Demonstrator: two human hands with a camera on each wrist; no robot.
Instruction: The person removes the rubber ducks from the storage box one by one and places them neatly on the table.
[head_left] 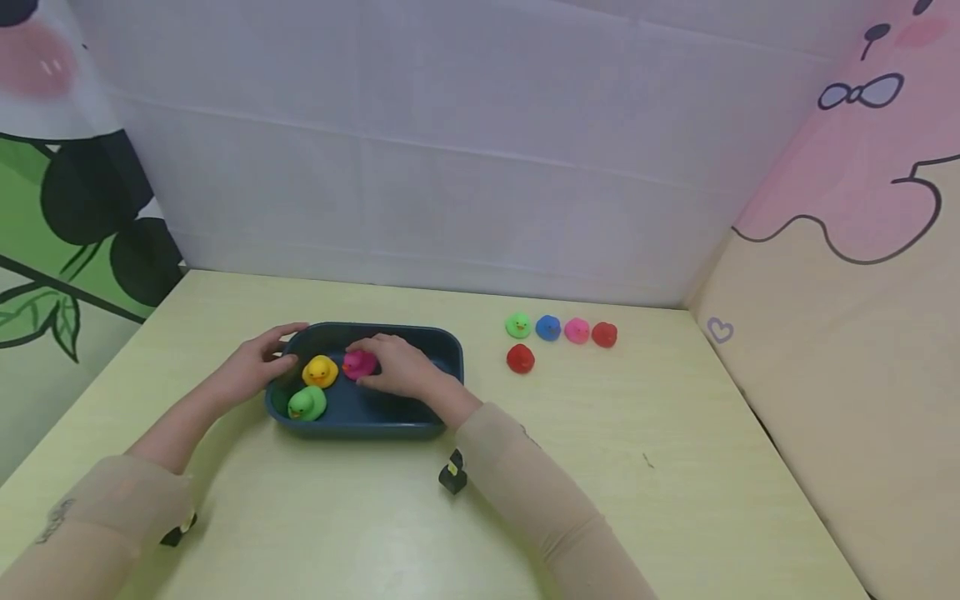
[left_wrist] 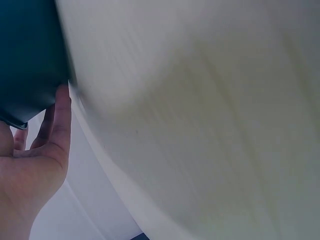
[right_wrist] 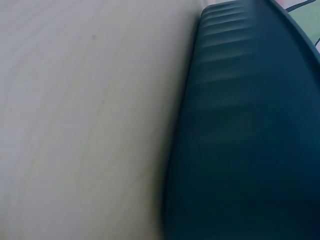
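Observation:
A dark blue tray (head_left: 367, 432) stands on the table, left of the middle in the head view. My left hand (head_left: 253, 367) holds its left end, thumb over the rim; the left wrist view shows the fingers (left_wrist: 61, 120) against the outer wall. Inside the tray, my right hand (head_left: 401, 367) pinches a magenta rubber duck (head_left: 357, 364) between thumb and fingers. Beside it sit a yellow rubber duck (head_left: 320, 372) and a green rubber duck (head_left: 307, 403), at the tray's left end. Only the tray's outer side (right_wrist: 240, 130) and tabletop show in the right wrist view.
Right of the tray, a row holds a light green duck (head_left: 518, 325), a blue duck (head_left: 548, 327), a pink duck (head_left: 577, 330) and a red duck (head_left: 604, 334). Another red duck (head_left: 521, 358) sits in front of them. A pale wall sheet (head_left: 450, 208) hangs behind the table.

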